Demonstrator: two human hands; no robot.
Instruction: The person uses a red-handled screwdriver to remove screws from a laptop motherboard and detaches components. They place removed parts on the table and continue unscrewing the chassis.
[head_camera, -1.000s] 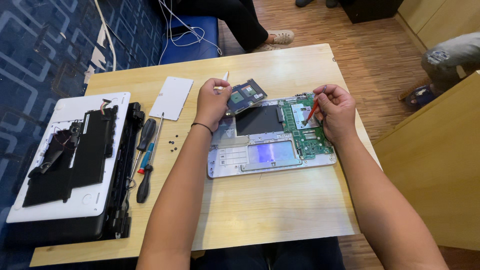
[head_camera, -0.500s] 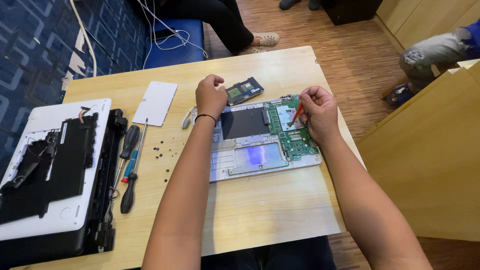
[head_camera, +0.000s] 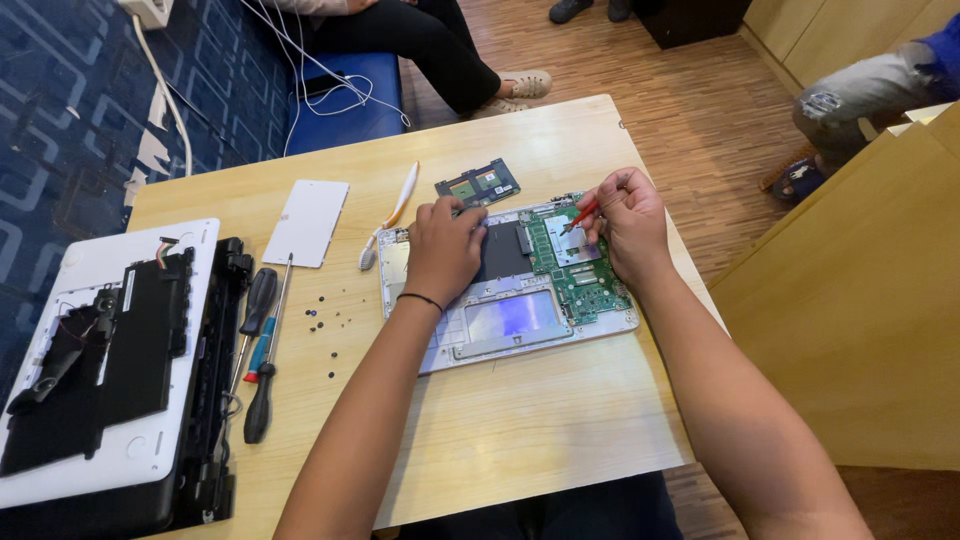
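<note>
My left hand (head_camera: 445, 250) flat on opened laptop base (head_camera: 505, 290), fingers curled together, holding nothing. My right hand (head_camera: 625, 225) pinched shut on red tool (head_camera: 580, 215), tip at green board (head_camera: 580, 275). Cover off, loose screws (head_camera: 322, 325) out, board not lifted. Screwdrivers (head_camera: 262, 345) left. Farther: small card (head_camera: 478, 184). Tool tip hidden.

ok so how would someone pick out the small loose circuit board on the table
Start at the opened laptop base in the middle of the wooden table. Just beyond its far edge, past the left hand, lies the small circuit board: dark and green, lying apart from the laptop.
</note>
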